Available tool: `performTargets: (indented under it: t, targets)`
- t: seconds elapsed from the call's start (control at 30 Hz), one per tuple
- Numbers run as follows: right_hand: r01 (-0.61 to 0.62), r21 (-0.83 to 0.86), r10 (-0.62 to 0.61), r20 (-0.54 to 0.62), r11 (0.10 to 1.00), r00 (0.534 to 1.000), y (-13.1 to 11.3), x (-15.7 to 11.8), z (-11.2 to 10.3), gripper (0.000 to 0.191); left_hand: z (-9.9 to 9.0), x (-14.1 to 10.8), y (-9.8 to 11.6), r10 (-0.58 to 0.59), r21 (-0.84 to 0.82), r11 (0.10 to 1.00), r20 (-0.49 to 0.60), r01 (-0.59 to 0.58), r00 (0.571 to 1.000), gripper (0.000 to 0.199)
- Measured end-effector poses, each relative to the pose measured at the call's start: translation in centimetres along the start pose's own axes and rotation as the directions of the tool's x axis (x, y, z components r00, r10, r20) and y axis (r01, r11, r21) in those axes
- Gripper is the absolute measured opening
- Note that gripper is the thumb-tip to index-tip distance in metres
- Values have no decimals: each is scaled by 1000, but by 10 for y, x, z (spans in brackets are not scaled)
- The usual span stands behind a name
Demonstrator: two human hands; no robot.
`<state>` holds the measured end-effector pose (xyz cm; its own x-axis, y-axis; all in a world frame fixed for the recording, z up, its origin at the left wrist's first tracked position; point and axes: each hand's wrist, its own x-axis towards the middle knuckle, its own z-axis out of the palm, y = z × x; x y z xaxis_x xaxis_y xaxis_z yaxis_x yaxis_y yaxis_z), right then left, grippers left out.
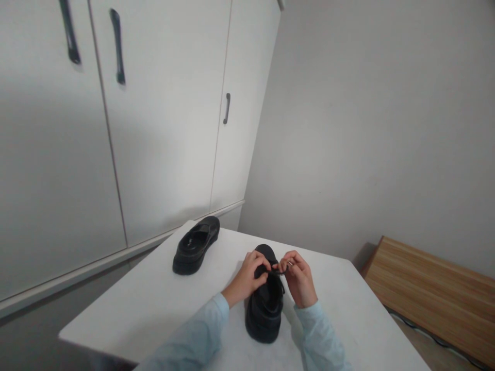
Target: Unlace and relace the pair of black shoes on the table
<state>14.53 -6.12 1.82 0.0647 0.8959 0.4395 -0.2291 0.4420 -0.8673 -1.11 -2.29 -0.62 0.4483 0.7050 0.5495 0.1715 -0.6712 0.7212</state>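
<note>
On the white table, a black shoe (pixel 264 317) stands with its heel toward me and its toe pointing away. My left hand (pixel 253 270) rests at the shoe's upper from the left, fingers bent onto the dark band across its opening. On the other side, my right hand (pixel 297 275) is closed in a pinch on a thin black strap (pixel 279 271) lifted from the shoe's right side. Some of the strap is hidden by my fingers. A matching black shoe (pixel 195 246) sits apart at the table's back left, with a band across its upper.
White cabinet doors (pixel 166 129) with dark handles rise along the left, behind the white table (pixel 154 309). A plain grey wall (pixel 371 129) stands at the back right. Beyond the table's right edge is a wood-grain panel (pixel 433 288), with a cable (pixel 421 332) below it.
</note>
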Motion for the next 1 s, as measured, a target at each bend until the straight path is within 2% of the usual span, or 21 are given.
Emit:
performTargets:
  t: [0.23, 0.37, 0.47, 0.57, 0.63, 0.73, 0.83, 0.9, 1.0]
  targets:
    - [-40, 127, 45, -33, 991, 998, -5, 2, -1, 5, 0, 0, 2, -18, -119, 993, -39, 13, 999, 11]
    - [22, 136, -12, -71, 991, 997, -15, 2, -10, 5, -6, 4, 0, -87, -292, 954, -56, 67, 995, 6]
    - [77, 76, -68, -117, 994, 991, -22, 2, -19, 16, -10, 6, -3, -128, -423, 900, -29, 104, 991, 4]
    - [76, 58, -67, -138, 995, 988, -26, 3, -25, 25, -11, 5, -3, -139, -524, 847, -59, 88, 989, 20]
    - [38, 24, -35, -132, 999, 991, -25, 4, -27, 23, -11, 5, -2, -125, -591, 804, -60, 66, 990, 30]
    - [-56, -117, 44, -104, 992, 994, -20, 6, -26, 16, -11, 5, -1, -93, -657, 751, -9, 64, 996, 42]
    - [-130, -281, 120, -53, 951, 991, -12, 8, -25, 17, -12, 6, 1, -140, -580, 810, -41, 91, 989, 47]
    - [-155, -367, 157, -24, 917, 987, -6, 9, -26, 19, -12, 6, 3, -161, -428, 897, -80, 112, 984, 37]
    - [-149, -513, 174, 1, 845, 985, 3, 10, -28, 20, -11, 4, 3, -102, -190, 978, -59, 89, 993, 21]
